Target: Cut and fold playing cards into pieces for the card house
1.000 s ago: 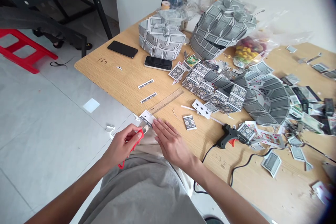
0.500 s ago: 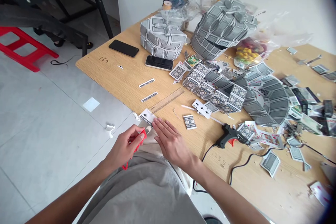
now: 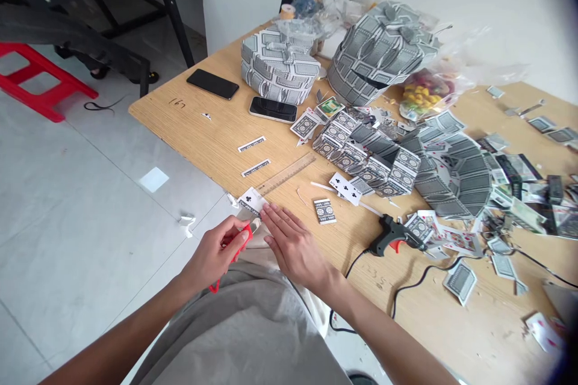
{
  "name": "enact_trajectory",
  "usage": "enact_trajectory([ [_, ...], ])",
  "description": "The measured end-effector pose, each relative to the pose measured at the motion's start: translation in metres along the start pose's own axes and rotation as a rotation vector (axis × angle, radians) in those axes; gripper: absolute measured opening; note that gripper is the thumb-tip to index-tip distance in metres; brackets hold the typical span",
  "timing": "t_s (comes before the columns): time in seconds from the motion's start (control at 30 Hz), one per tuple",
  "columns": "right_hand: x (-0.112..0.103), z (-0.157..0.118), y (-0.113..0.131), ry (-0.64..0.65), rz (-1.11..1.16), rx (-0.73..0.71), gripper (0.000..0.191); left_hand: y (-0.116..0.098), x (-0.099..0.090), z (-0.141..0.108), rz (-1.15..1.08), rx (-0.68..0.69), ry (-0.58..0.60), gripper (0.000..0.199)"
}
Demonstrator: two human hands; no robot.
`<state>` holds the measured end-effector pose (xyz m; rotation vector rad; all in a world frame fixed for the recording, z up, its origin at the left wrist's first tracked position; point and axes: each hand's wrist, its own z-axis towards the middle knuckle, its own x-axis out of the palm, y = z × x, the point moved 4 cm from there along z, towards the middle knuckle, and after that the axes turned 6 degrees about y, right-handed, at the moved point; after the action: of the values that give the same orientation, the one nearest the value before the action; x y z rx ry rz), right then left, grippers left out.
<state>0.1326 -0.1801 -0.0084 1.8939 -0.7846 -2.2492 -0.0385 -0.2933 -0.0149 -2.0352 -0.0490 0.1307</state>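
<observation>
At the table's near-left edge, my left hand is closed round a red-handled cutter. Its metal blade lies against a playing card showing a black club and a dark patterned strip. My right hand lies flat with fingers stretched out, fingertips on the card's right side. Just beyond the card rests a clear ruler. Two narrow card strips, one farther and one nearer, lie to its left. Part of the blade and the card's lower edge are hidden by my hands.
A black glue gun with its cord lies right of my hands. Beyond are phones, a woven card box, a larger card basket, a card ring and loose cards. A red stool stands on the floor.
The view has shifted very slightly. Both hands, the cutter and the card keep almost the same position.
</observation>
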Motion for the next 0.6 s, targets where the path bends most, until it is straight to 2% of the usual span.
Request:
enact_trajectory([
  [0.13, -0.01, 0.002, -0.01, 0.021, 0.087, -0.063, 0.058, -0.001, 0.0, 0.001, 0.003, 0.002, 0.007, 0.037],
  [0.37, -0.017, 0.005, -0.027, 0.119, 0.078, -0.131, 0.076, -0.004, 0.002, 0.004, -0.003, -0.003, 0.014, 0.037],
  [0.6, -0.01, -0.004, -0.026, 0.091, -0.019, -0.16, 0.067, -0.003, 0.004, 0.004, 0.003, -0.016, 0.021, 0.039],
])
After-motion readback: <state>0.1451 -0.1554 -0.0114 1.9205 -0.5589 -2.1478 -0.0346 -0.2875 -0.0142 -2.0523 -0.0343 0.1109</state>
